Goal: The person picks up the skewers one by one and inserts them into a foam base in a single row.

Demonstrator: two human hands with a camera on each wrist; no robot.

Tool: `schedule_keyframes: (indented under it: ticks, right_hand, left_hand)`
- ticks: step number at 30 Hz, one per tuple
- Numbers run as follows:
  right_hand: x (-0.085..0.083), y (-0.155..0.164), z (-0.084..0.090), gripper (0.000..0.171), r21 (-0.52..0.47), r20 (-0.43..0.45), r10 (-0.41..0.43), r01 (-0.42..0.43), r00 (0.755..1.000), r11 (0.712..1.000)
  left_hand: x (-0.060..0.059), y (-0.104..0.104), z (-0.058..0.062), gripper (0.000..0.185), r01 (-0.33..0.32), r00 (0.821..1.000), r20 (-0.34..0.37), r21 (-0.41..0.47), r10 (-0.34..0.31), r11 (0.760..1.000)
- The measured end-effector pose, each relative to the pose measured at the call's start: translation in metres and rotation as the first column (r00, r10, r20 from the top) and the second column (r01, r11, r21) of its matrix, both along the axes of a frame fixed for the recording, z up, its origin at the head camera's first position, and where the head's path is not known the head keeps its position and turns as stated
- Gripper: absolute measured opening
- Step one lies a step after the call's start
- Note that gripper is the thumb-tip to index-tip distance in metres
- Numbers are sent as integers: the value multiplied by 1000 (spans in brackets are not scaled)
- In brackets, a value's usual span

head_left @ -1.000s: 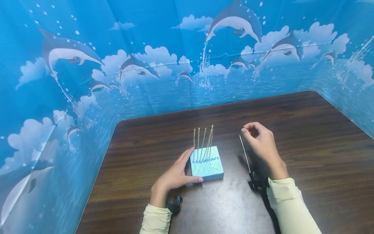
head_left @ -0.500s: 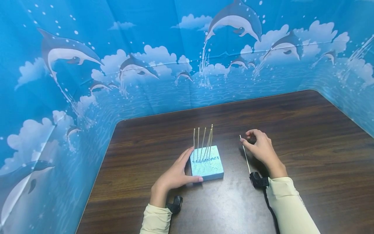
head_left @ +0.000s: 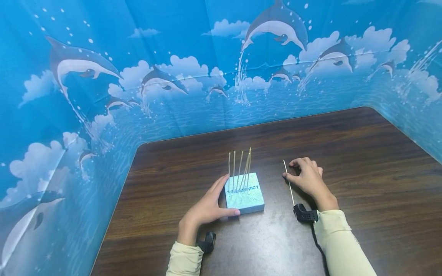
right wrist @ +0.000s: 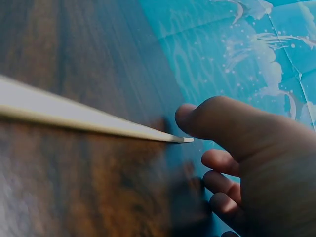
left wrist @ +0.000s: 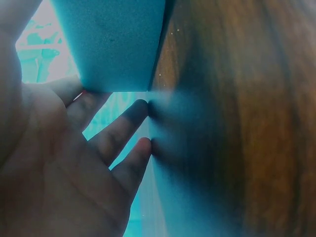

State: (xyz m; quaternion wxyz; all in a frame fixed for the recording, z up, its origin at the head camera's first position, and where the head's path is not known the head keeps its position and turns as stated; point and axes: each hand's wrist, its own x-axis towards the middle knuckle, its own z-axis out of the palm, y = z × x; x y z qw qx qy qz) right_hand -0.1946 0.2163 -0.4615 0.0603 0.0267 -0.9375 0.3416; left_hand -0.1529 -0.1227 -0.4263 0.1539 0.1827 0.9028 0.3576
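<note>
A light blue foam block [head_left: 243, 200] sits on the table, with several thin wooden sticks [head_left: 234, 165] standing in it along a dark speckled line; some of them lean. My left hand [head_left: 206, 207] holds the block by its left side, thumb at the front edge and index finger towards the back corner. In the left wrist view the lower fingertips [left wrist: 142, 144] rest near the tabletop. A single loose stick [head_left: 290, 188] lies on the table beside my right hand [head_left: 308, 180]. The right thumb is at the stick's far part, and the other fingers are spread apart from it, gripping nothing.
The dark wood-grain table [head_left: 179, 165] has rounded far corners. A blue dolphin-print cloth [head_left: 193, 103] hangs around its back and sides. Black wrist cameras [head_left: 304, 213] sit on both wrists, the right one overlapping the loose stick's near end.
My right hand has come down and nearer along the loose stick, its thumb and index finger parting. The left hand and the block have stayed in place.
</note>
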Motion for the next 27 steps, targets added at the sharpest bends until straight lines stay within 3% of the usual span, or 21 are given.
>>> schedule_keyframes:
  ticks: [11, 27]
  right_hand:
    - [-2, -4, 6, 19, 66, 14, -28, 27, 1000, 997]
    - [0, -14, 24, 26, 164, 174, -163, 135, 971, 977]
  left_hand:
    - [0, 0, -1, 114, -2, 1000, 3, -1, 2, 1000]
    - [0, 2, -1, 114, -6, 1000, 7, 7, 6, 1000]
